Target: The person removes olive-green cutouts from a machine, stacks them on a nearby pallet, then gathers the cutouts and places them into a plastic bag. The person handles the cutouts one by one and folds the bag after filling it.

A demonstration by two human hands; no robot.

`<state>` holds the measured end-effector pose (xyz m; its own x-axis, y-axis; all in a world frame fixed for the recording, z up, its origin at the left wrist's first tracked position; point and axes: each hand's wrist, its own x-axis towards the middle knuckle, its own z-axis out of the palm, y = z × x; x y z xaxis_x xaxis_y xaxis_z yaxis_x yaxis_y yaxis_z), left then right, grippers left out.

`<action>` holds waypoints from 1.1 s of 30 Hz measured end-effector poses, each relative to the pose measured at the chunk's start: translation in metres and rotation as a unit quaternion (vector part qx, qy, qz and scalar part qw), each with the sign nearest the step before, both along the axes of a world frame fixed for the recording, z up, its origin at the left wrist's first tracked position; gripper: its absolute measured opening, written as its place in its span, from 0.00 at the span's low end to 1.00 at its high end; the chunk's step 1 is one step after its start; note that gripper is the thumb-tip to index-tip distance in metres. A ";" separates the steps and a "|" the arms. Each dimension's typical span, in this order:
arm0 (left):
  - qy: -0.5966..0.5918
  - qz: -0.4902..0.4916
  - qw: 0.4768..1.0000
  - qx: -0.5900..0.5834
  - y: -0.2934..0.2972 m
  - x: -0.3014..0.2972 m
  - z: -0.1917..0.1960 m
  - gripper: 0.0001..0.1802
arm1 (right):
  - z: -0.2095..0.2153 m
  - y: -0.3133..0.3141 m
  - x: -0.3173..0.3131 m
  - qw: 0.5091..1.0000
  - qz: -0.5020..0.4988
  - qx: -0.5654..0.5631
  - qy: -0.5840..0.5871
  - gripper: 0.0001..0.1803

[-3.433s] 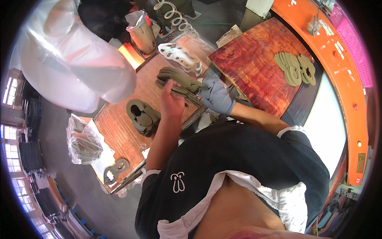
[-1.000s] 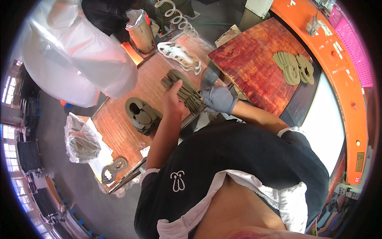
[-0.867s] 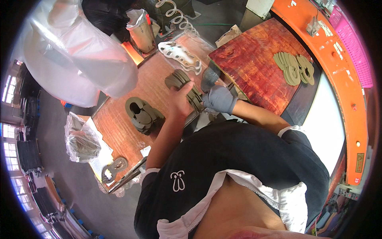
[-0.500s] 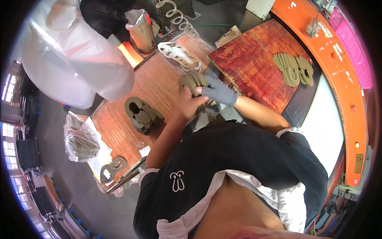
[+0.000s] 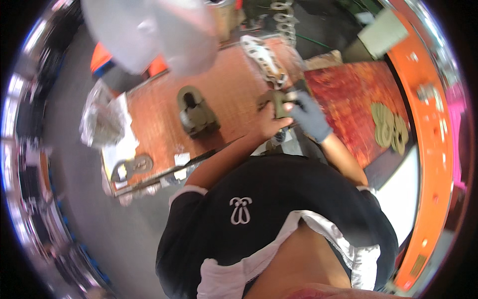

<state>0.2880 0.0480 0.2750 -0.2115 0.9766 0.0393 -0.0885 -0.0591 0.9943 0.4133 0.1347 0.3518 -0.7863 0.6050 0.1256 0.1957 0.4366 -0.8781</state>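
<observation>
In front of my body, both hands meet over the table's right end around a small stack of olive-green cut-out pieces (image 5: 280, 103), its outline smeared by motion. My bare left hand (image 5: 268, 123) grips it from the near left side, thumb pointing right. My right hand (image 5: 308, 117), in a grey glove with bare fingertips, closes on its right side. Farther left on the wooden table (image 5: 154, 107) rests a taller pile of olive sole-shaped pieces (image 5: 199, 117) with oval openings. Just beyond my hands lies a white perforated shoe-shaped form (image 5: 263, 57).
On a red-stained board (image 5: 343, 89) at right lie fanned olive pieces (image 5: 388, 127), beside an orange machine frame (image 5: 428, 164). A clear plastic bag (image 5: 104, 117) and a sole-shaped piece (image 5: 133, 167) occupy the table's left end. Translucent plastic (image 5: 154, 35) hangs over the far side.
The whole view has shifted, so the table sits higher and further right. The stack in my hands has turned from a fanned row of curved pieces to a narrower shape.
</observation>
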 end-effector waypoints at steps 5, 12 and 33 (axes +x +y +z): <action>0.133 -0.098 0.986 0.003 -0.008 0.012 0.004 0.18 | -0.002 -0.011 -0.005 0.976 0.032 0.214 0.002 0.24; 0.051 -0.058 0.995 0.065 -0.022 0.012 -0.005 0.21 | -0.036 -0.015 -0.018 0.982 0.017 0.188 0.026 0.24; 0.047 -0.434 0.892 -0.119 -0.012 -0.101 0.143 0.22 | 0.042 0.010 -0.022 0.967 0.221 -0.121 0.027 0.26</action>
<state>0.1873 0.0364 0.4179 0.6210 0.7540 -0.2139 0.0871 0.2049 0.9749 0.3917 0.1450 0.3936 -0.9712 0.2274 0.0707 -0.0124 0.2484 -0.9686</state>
